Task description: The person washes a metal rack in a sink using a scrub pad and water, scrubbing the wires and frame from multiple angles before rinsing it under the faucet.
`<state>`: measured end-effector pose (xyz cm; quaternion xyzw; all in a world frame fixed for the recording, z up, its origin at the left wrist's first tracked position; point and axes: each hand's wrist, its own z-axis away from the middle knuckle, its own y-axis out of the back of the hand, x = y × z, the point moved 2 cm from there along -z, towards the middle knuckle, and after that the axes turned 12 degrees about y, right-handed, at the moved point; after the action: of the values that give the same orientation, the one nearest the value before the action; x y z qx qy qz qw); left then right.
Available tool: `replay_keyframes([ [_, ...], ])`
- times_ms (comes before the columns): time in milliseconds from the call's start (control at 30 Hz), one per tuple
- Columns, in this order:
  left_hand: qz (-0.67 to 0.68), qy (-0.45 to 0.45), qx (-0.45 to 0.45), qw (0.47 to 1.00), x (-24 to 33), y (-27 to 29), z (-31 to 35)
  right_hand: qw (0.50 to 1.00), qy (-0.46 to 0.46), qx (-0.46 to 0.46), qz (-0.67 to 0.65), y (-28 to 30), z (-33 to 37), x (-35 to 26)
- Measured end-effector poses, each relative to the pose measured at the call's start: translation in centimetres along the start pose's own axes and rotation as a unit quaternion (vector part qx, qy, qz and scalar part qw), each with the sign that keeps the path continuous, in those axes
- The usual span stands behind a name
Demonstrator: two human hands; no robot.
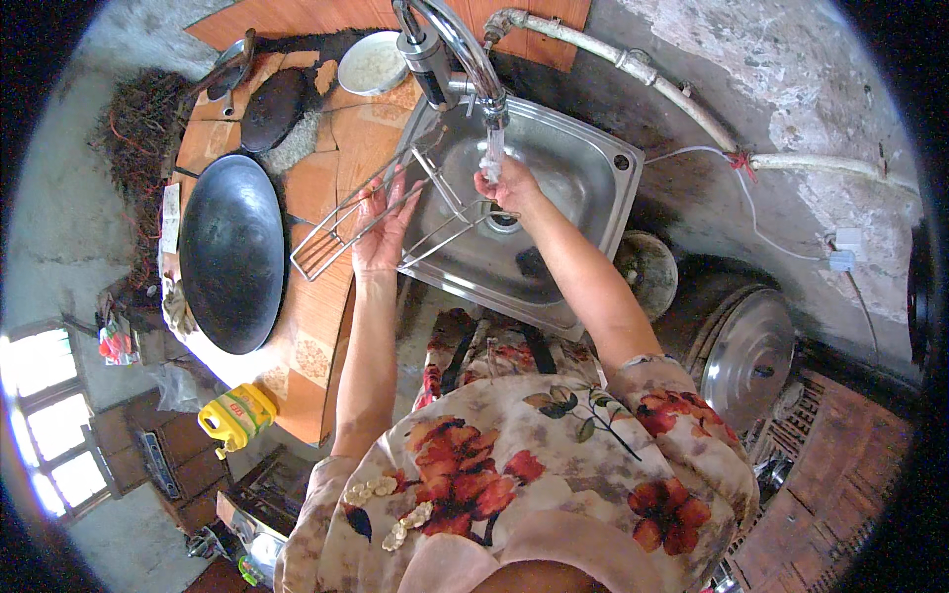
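Note:
A metal wire rack [337,240] is held tilted over the left edge of the sink by my left hand [379,232], its wires crossing the palm and fingers. Beneath the chrome faucet [475,61], my right hand [509,186] is up at the spout with its fingers curled in the running water. Whatever lies in those fingers, if anything, is hidden. One end of the rack comes close to my right wrist. Below both hands is the stainless steel sink [568,212], with its drain partly behind the rack.
Left of the sink, a tiled counter [331,301] bears a large black wok [232,254], a dark round lid [273,109] and a white plate [373,63]. A yellow jug [237,417] is at the counter's near end. A big metal lid [748,348] stands at right.

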<state>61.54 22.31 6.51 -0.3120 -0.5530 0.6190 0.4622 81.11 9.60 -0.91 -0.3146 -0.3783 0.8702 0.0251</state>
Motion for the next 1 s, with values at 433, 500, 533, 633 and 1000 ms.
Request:
replay_keyframes([
  [433, -0.065, 0.027, -0.005, 0.997, -0.9, -0.7, -0.4, 0.981, 0.107, -0.161, 0.014, 0.6, -0.2, 0.7],
  [500, -0.078, 0.009, 0.010, 0.997, -0.6, -1.0, -0.3, 0.982, 0.083, -0.169, -0.003, 1.6, -0.8, 1.2],
  [533, -0.080, -0.003, 0.016, 0.997, -0.4, -1.1, 0.1, 0.991, 0.050, -0.124, 0.023, 2.0, -1.4, 1.8],
  [633, -0.054, 0.014, -0.015, 0.998, -0.4, -2.1, -0.5, 0.973, 0.098, -0.154, 0.145, 8.8, -6.7, 4.2],
  [1000, -0.069, -0.024, 0.059, 0.996, 0.6, -3.0, -0.2, 0.707, 0.347, -0.026, 0.616, 5.5, -14.2, 12.4],
])
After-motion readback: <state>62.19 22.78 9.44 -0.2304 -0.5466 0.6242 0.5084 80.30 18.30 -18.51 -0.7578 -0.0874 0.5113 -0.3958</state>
